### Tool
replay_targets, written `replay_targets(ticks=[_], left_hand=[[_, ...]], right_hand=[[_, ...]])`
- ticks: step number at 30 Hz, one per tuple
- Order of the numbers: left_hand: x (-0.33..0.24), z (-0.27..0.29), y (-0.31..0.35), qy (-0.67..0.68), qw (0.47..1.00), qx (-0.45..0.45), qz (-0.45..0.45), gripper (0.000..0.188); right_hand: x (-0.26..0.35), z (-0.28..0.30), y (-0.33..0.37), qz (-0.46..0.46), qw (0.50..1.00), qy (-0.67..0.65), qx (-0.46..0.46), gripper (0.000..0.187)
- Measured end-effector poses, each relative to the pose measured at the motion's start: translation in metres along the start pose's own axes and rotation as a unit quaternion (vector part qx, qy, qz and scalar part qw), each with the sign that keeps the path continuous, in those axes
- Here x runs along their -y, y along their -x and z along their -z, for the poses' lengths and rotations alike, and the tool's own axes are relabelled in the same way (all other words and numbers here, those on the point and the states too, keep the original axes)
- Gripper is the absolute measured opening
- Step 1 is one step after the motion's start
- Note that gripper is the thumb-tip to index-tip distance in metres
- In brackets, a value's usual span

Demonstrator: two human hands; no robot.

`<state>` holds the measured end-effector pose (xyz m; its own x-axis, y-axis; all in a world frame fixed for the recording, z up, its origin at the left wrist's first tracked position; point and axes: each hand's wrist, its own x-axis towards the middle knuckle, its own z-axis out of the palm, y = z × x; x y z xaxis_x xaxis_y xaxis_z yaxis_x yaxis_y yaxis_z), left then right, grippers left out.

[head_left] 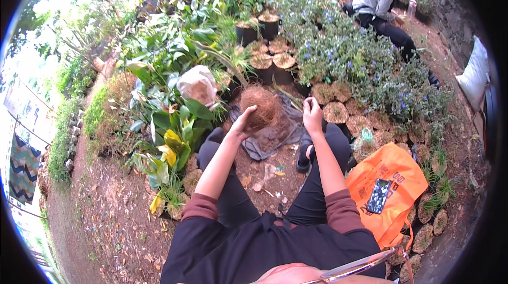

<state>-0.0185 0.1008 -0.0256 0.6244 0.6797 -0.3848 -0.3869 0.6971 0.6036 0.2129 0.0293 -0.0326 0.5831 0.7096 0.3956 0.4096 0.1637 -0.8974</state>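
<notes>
A round bundle of brown coconut fibre [262, 101] rests in my left hand [244, 124], whose fingers curl round its near side and are partly hidden behind it. To the right of the bundle and apart from it, I hold up my right hand [312, 114] with its fingertips pinched together. Whatever lies between those fingertips is too small to make out. Beneath both hands a dark grey sheet [257, 151] is spread on the soil between my feet, with loose brown material on it. A white bag [197, 78] with brown fibre in it stands to the left among leaves.
An orange bag [394, 165] lies at my right, with a patterned phone [378, 196] on it. Several fibre-topped plant pots [283, 60] stand ahead, beside blue-flowered bushes [349, 56]. Broad-leaved plants [180, 130] crowd the left. Another person [375, 1] bends low at the far right.
</notes>
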Motion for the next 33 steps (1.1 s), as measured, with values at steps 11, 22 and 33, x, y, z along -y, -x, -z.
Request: replay_targets(ticks=[11, 22, 33], left_hand=[[0.006, 0.018, 0.012, 0.023, 0.995, 0.071, -0.060, 0.059], [0.015, 0.010, 0.007, -0.119, 0.974, 0.020, -0.192, 0.060], [0.002, 0.004, 0.013, 0.012, 0.968, -0.001, -0.252, 0.052]], right_hand=[[0.012, -0.047, 0.044, -0.342, 0.868, -0.306, 0.191, 0.009], [0.029, -0.061, 0.066, -0.169, 0.961, -0.157, 0.150, 0.009], [0.096, -0.047, 0.037, 0.067, 0.997, -0.026, 0.011, 0.011]])
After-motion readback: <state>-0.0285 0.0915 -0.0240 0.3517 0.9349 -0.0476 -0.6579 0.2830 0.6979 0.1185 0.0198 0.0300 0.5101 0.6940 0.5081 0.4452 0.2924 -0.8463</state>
